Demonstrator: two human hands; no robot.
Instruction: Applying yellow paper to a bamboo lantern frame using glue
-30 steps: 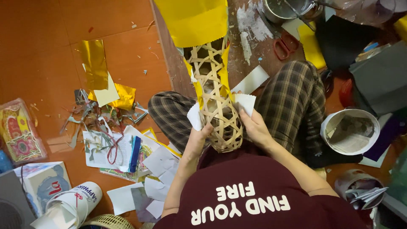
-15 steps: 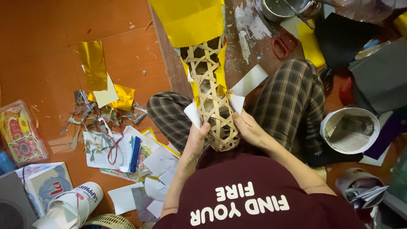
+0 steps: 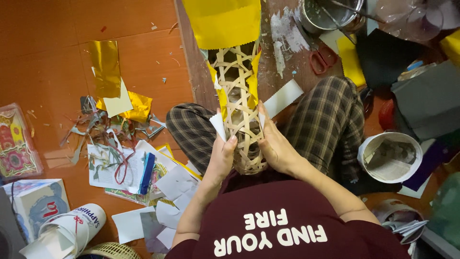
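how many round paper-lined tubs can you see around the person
3. One white tub stands by the person's left knee, a second sits below it near the frame's lower right, and a third lies tipped over at lower left. Clutter may hide others.

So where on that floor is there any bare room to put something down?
The orange floor is bare at the upper left, above the gold foil. Lower left is crowded with paper scraps. The right is packed too: scissors, pot, paper-lined tub. Both hands, left and right, grip the woven frame.

red scissors (image 3: 325,59), metal pot (image 3: 330,14), gold foil (image 3: 106,67) lie around.
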